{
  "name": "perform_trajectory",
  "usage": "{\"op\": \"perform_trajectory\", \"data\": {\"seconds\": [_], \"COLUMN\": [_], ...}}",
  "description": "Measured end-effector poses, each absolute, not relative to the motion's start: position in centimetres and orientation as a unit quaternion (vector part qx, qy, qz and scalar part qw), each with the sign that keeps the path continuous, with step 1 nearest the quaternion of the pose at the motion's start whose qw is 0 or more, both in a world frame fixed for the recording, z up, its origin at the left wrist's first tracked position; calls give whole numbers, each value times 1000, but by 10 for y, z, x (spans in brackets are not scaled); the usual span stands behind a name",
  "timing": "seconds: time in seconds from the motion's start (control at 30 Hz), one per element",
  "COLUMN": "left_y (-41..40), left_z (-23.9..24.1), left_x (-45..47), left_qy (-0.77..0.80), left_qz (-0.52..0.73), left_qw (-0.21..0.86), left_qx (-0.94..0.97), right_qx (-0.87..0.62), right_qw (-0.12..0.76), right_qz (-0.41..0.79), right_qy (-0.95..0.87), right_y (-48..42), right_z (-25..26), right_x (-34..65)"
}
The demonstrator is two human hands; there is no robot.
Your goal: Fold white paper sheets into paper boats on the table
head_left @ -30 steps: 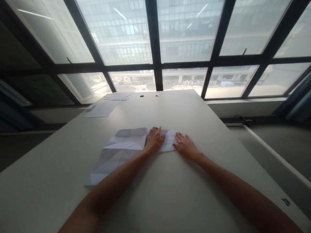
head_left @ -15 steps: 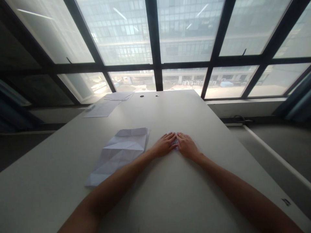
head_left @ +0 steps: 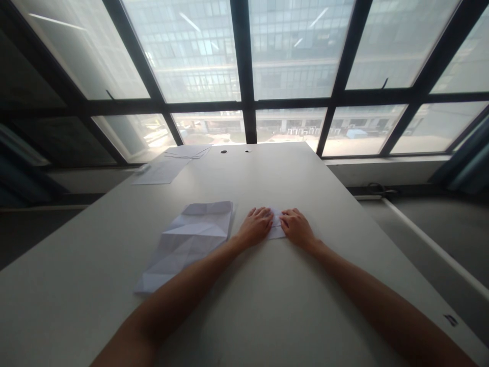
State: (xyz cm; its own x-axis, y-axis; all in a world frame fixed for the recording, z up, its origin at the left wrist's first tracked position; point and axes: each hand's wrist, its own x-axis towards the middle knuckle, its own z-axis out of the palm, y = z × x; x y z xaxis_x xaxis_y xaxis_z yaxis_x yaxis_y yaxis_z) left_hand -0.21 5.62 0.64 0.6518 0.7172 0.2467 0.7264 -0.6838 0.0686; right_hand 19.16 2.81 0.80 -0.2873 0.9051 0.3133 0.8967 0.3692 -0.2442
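Left hand (head_left: pixel 259 226) and right hand (head_left: pixel 297 228) flank folded paper (head_left: pixel 276 231)

Both hands are slightly apart over the counter (head_left: pixel 271 178), fingers at opposite sides of the small white folded paper, which lies between them. Whether either pinches its edge cannot be told. A larger creased sheet (head_left: pixel 196 232) lies to the left, partly behind the left forearm (head_left: pixel 191 285).

Your white table (head_left: pixel 260 295) runs away from you, with two small round spots (head_left: pixel 224 152) near its far edge and a dark mark (head_left: pixel 451 320) toward its right side. On it lies a small folded paper (head_left: pixel 276 233), partly covered by your hands; left of that, a larger creased paper (head_left: pixel 194 229); at the far left, overlapping flat sheets (head_left: pixel 158 172).
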Motion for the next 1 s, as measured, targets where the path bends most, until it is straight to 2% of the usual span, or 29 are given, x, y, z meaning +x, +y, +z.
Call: {"op": "perform_trajectory", "data": {"seconds": [0.3,0.53,0.83,1.0], "left_y": [64,68,67,67], "left_z": [-3,-5,2,4], "left_x": [-4,-6,-4,-4], "left_qy": [-395,-369,-327,-324], "left_qz": [-102,-128,-133,-140], "left_qw": [-46,-70,-102,-105], "left_qx": [-912,-918,-930,-930], "right_qx": [-547,-524,-542,-556], "right_qw": [223,253,129,108], "right_qz": [19,42,65,60], "right_qy": [-807,-812,-828,-822], "right_y": [24,29,41,46], "right_z": [9,1,-11,-9], "right_x": [188,191,194,198]}}
